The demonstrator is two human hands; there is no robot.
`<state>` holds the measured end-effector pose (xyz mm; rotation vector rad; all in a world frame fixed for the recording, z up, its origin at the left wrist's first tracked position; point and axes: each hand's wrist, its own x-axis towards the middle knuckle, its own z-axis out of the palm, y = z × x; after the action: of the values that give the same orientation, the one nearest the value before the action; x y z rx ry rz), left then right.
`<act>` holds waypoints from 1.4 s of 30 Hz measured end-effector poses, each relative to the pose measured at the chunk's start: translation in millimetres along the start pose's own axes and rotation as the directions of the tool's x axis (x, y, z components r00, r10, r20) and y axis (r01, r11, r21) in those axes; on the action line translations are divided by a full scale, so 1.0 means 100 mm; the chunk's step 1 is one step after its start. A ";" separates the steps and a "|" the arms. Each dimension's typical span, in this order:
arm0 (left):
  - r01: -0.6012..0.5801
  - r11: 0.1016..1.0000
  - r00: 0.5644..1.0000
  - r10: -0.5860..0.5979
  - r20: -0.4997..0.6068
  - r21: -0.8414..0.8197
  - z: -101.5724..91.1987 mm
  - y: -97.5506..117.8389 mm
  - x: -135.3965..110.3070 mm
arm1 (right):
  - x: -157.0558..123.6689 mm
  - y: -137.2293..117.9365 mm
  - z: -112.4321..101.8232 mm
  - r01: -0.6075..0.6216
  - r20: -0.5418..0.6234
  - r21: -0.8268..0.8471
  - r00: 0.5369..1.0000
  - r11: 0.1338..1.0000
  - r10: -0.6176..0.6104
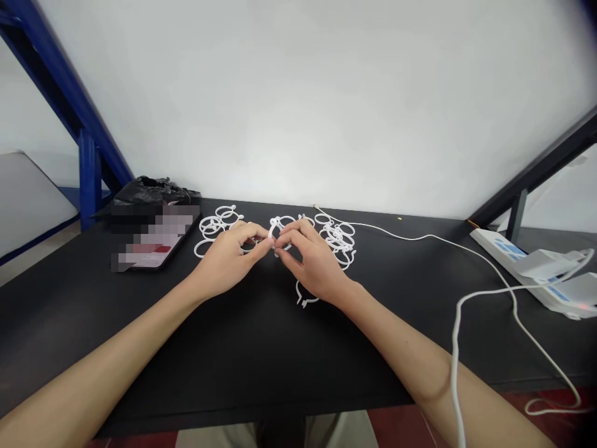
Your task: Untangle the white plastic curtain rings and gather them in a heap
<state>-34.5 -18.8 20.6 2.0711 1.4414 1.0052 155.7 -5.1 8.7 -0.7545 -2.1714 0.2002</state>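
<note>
Black surface (pixel 261 348) against white wall. Left hand (pixel 228 258) and right hand (pixel 312 261) meet mid-surface, fingertips of both pinched on one white looped tie (pixel 276 239). More looped ties (pixel 338 236) scattered behind hands. Phone (pixel 153 239) left, power strip (pixel 536 267) right, white cable (pixel 420 238) between.

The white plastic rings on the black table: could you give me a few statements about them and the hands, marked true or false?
1. Both hands, left hand and right hand, pinch one white ring between them. True.
2. The table is white. False: it is black.
3. Ring piles lie on both sides of the hands. True.
4. The phone lies right of the hands. False: it lies left.
5. The white cable is coiled around the left wrist. False: it runs along the right side.
</note>
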 end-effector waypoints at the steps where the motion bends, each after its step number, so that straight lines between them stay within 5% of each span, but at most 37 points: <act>1: 0.014 1.000 1.000 -0.014 0.006 -0.009 0.00 0.01 0.00 | 0.00 -0.01 0.00 -0.020 -0.023 -0.012 1.000 1.000 0.020; 4: 0.038 0.998 0.998 -0.037 0.043 -0.039 0.01 0.04 0.00 | 0.01 0.00 -0.01 -0.108 -0.101 -0.057 0.990 0.993 0.102; 10: 0.002 0.998 0.990 0.005 0.138 -0.056 0.02 0.04 -0.02 | -0.03 0.11 0.00 -0.241 0.099 0.038 0.967 0.970 0.236; 18: -0.051 0.991 0.978 0.074 0.195 -0.120 0.00 0.04 -0.02 | 0.00 0.03 -0.05 -0.349 0.137 0.186 0.935 0.918 0.328; 26: -0.019 0.988 0.975 0.052 0.214 -0.155 0.01 0.01 -0.02 | 0.00 0.09 -0.05 -0.537 0.255 0.416 0.844 0.734 0.472; 33: -0.042 0.978 0.977 0.083 0.195 -0.205 0.01 0.02 -0.01 | -0.01 0.10 -0.05 -0.547 0.362 0.566 0.837 0.617 0.410; 38: -0.038 0.978 0.979 0.077 0.186 -0.206 0.02 0.01 0.00 | 0.00 0.09 -0.04 -0.558 0.354 0.550 0.830 0.622 0.432; 42: 0.018 0.991 0.987 0.004 0.163 -0.132 0.03 -0.03 0.01 | 0.01 0.13 -0.04 -0.585 0.236 0.551 0.794 0.595 0.561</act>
<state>-34.5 -16.8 16.7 2.0002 1.2639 0.8820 164.0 5.8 6.5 -1.0394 -1.6458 1.2007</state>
